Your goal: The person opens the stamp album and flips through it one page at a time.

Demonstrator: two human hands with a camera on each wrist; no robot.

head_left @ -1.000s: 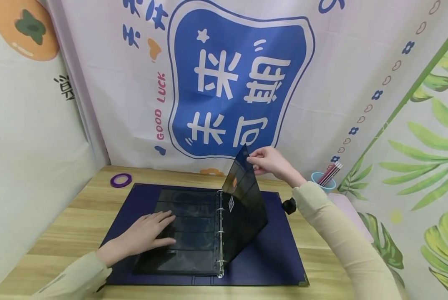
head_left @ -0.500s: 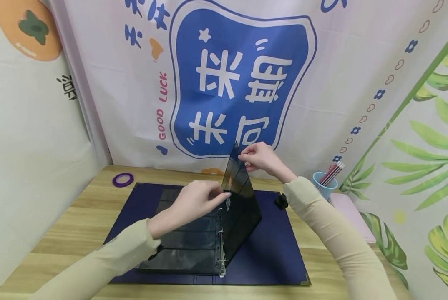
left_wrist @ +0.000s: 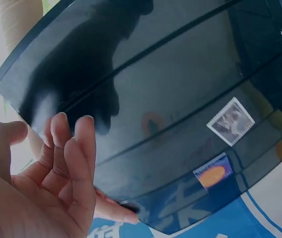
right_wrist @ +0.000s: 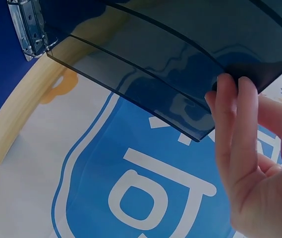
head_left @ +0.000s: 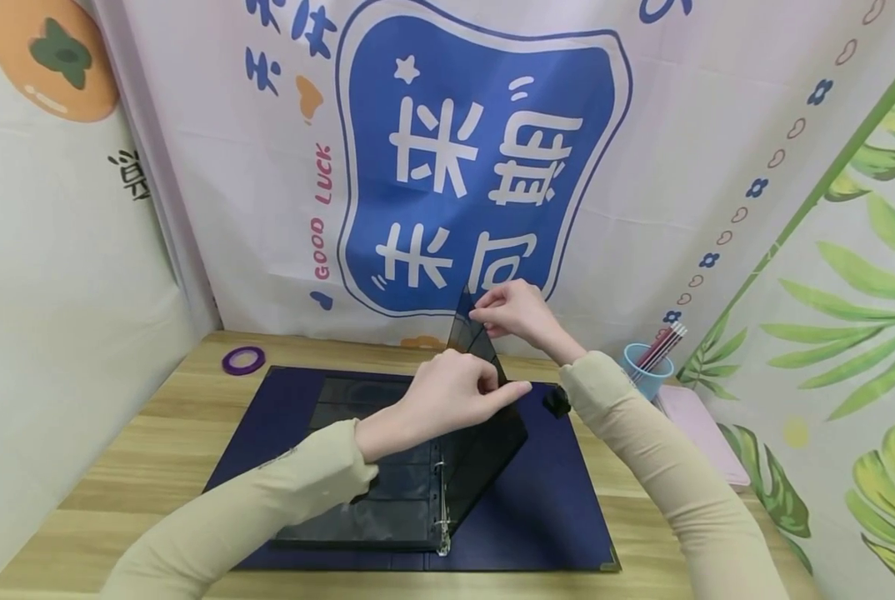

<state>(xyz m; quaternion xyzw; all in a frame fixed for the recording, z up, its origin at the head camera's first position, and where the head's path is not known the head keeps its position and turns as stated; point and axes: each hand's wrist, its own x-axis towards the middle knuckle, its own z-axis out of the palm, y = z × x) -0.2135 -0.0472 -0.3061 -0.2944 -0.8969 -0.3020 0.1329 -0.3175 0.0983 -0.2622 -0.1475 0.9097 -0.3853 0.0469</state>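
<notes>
A dark blue stamp album (head_left: pixel 560 508) lies spread on the wooden table, with metal rings (head_left: pixel 442 500) down its middle. One black pocket page (head_left: pixel 383 508) lies flat left of the rings. Another, a see-through dark page (head_left: pixel 481 475), stands raised; my right hand (head_left: pixel 521 318) pinches it near its upper corner. My left hand (head_left: pixel 447 396) is in front of this page, thumb apart from the fingers, holding nothing; whether it touches the page I cannot tell. In the left wrist view, a greyish stamp (left_wrist: pixel 231 121) and a purple-orange stamp (left_wrist: pixel 213 171) show on the raised page.
A purple ring-shaped roll (head_left: pixel 243 360) lies at the table's back left. Back right stands a light blue cup (head_left: pixel 648 379) holding several pencils (head_left: pixel 661 346), beside a flat pink item (head_left: pixel 702 433). A printed cloth (head_left: pixel 267 192) hangs close behind the table.
My left hand has lifted off the flat page and moved right, across the rings to the raised page. My right hand has shifted slightly left, still pinching the page.
</notes>
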